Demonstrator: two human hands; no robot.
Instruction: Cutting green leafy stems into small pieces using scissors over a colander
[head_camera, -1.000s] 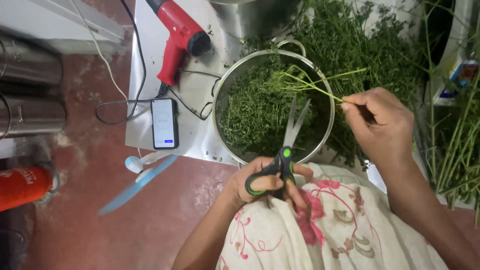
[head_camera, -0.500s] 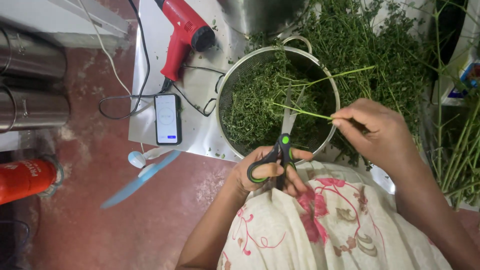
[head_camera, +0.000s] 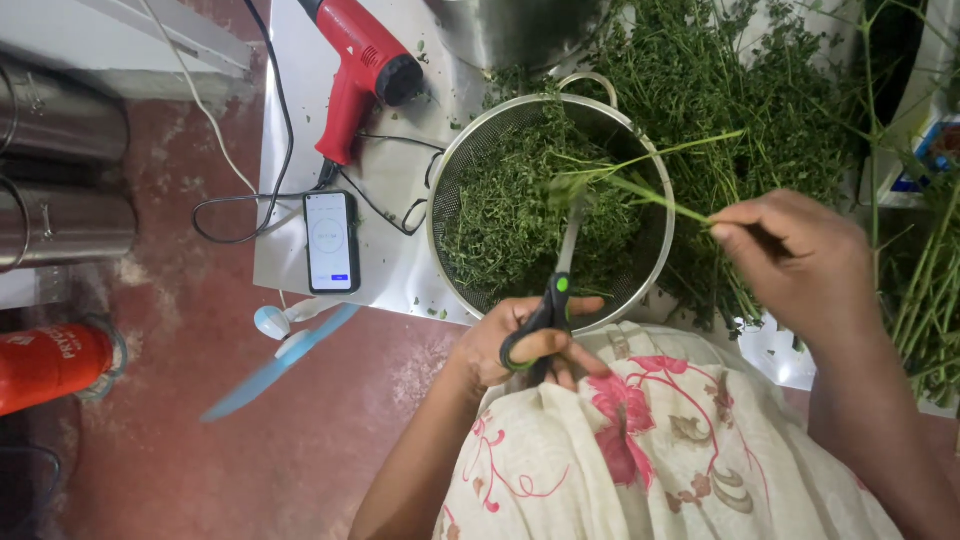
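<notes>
I look down on a round metal strainer (head_camera: 655, 200) that sits on a steel sheet (head_camera: 400, 270) laid on the red floor (head_camera: 180, 400). The strainer is my landmark; it is partly filled with chopped green herbs (head_camera: 500, 220).

My left hand (head_camera: 525, 345) is at the near rim of the strainer, its fingers closed through the black and green handles of scissors (head_camera: 550, 300). The blades point away from me over the strainer and are nearly closed on a green stem (head_camera: 650, 195). My right hand (head_camera: 795, 260) is just right of the strainer, pinching the other end of that stem between thumb and fingertips, so the stem stretches leftward across the bowl.

Behind and right of the strainer lies a heap of uncut herbs (head_camera: 760, 110). Left of the strainer, on the sheet, lies a phone (head_camera: 331, 241) with its screen lit, and beyond it a red heat gun (head_camera: 358, 70) with a black cord. Near left of the strainer, a small white and blue fan (head_camera: 280, 355) lies on the floor. Floral cloth (head_camera: 640, 450) covers my lap on the near side of the strainer.
</notes>
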